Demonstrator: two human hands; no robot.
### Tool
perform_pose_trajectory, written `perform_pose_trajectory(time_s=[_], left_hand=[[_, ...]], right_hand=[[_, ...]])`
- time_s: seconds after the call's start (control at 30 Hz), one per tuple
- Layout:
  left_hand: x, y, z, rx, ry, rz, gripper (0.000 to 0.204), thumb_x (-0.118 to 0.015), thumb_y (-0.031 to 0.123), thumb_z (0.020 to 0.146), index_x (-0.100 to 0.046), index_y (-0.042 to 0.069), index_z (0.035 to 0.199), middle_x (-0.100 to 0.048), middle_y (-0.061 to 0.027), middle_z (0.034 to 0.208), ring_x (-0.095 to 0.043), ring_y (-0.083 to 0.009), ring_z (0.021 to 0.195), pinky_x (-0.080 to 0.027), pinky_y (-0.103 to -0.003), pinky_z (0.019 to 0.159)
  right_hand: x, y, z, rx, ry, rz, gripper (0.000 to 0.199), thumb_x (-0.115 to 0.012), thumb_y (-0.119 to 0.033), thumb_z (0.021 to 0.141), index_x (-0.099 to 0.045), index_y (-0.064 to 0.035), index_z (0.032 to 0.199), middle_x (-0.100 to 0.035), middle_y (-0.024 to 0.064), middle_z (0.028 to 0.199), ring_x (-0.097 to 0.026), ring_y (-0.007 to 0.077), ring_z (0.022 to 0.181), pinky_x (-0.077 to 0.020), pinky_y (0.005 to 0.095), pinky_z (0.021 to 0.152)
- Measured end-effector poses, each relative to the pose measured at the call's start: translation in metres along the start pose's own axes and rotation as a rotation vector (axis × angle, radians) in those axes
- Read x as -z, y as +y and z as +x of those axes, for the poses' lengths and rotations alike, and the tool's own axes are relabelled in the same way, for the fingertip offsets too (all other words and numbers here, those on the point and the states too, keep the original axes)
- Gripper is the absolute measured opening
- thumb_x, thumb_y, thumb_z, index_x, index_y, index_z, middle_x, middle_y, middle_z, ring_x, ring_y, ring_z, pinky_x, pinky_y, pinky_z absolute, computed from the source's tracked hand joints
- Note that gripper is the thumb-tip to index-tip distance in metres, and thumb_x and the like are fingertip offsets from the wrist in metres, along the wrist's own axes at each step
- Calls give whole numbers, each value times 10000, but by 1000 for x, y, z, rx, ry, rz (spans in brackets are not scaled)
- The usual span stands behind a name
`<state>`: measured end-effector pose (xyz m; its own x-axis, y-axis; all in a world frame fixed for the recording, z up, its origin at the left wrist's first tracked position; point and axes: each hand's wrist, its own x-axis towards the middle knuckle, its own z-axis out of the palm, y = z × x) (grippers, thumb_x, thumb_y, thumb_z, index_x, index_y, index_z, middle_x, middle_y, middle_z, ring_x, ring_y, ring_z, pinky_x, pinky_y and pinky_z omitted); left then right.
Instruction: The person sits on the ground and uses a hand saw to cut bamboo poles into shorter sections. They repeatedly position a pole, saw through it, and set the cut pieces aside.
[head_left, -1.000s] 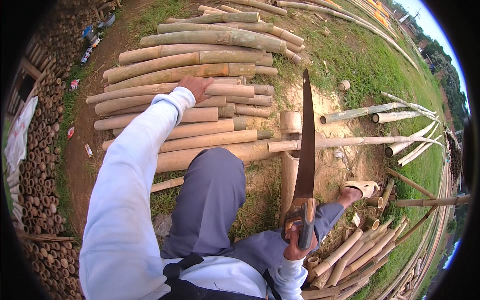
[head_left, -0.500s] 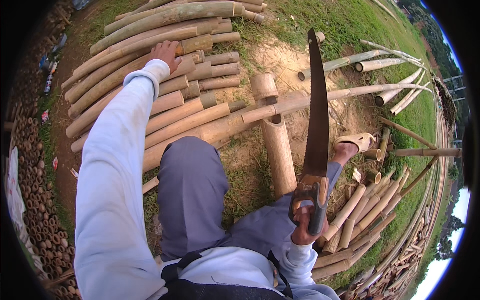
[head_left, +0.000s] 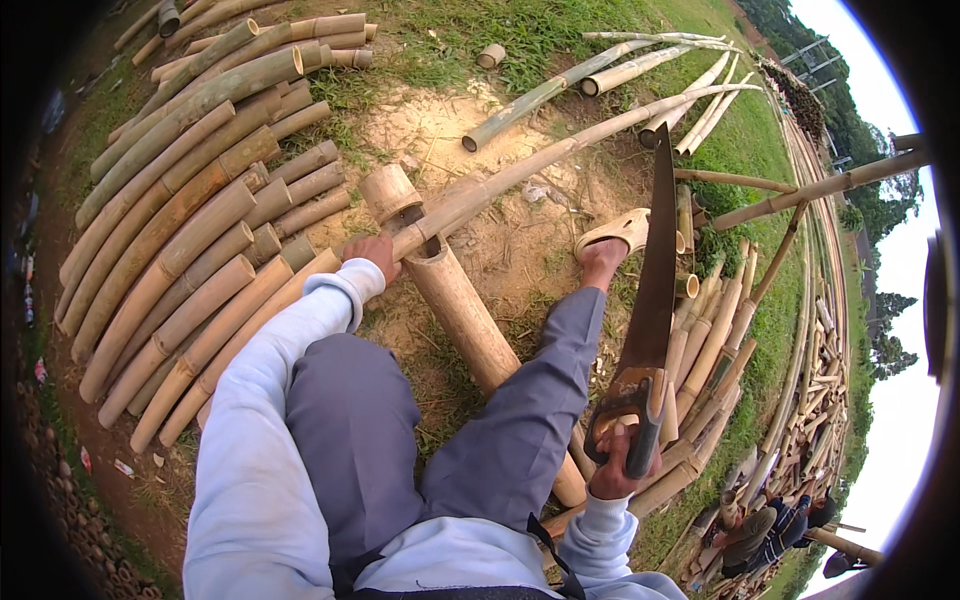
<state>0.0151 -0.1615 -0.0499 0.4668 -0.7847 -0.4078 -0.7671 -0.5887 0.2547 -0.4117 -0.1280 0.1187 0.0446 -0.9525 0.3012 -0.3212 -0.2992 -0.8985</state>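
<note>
My right hand (head_left: 617,468) grips the wooden handle of a hand saw (head_left: 651,300), its long dark blade pointing up and away from me. My left hand (head_left: 374,255) rests on the near end of a long thin bamboo pole (head_left: 560,152) where it crosses a thick, short bamboo log (head_left: 452,300). The log lies on bare earth between my grey-trousered legs. My right foot in a pale sandal (head_left: 615,232) sits beside the saw blade.
A row of cut bamboo lengths (head_left: 190,240) lies to my left. More short pieces (head_left: 710,360) are heaped at my right, past the saw. Thin green poles (head_left: 640,65) lie on grass ahead. A person (head_left: 770,525) crouches at the lower right by a long bamboo stack.
My left hand has drawn back from the stacked lengths to the long pole at the log. The view has swung left, and the saw in my right hand stays upright.
</note>
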Motion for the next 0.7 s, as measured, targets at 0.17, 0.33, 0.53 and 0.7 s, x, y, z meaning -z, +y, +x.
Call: perform_pose_trajectory(time_s=[0.17,0.33,0.53,0.7], left_hand=[[15,-16,-14,-77,6,-111,500,-728,346,836,-624,1,1182,-689,-261,1137,-656,-422,1090,-515,-486,955],[30,-105,-93,-42,-44,-208,528,-738,372,792,-661,-38,1115,-706,-279,1048,-661,-432,1057,-513,-483,928],[15,-299,-267,111,-119,-107,511,-752,331,747,-659,66,1174,-709,-224,1106,-655,-410,1097,-525,-450,948],[16,-418,-416,595,-465,313,702,-803,334,724,-586,145,1365,-694,-182,1248,-632,-322,1216,-330,-581,1171]], right_hand=[[3,-12,11,4,83,4,73,-631,24,919,-588,16,861,-575,58,665,-556,128,552,-476,282,538],[2,-26,21,96,96,45,118,-612,2,941,-555,1,837,-524,59,638,-538,149,543,-473,292,549],[-2,-23,25,116,79,64,114,-604,18,941,-559,2,837,-518,51,642,-513,140,568,-471,285,585],[-27,-12,32,93,-149,206,106,-641,-66,957,-636,39,965,-575,60,640,-527,148,573,-471,295,601]])
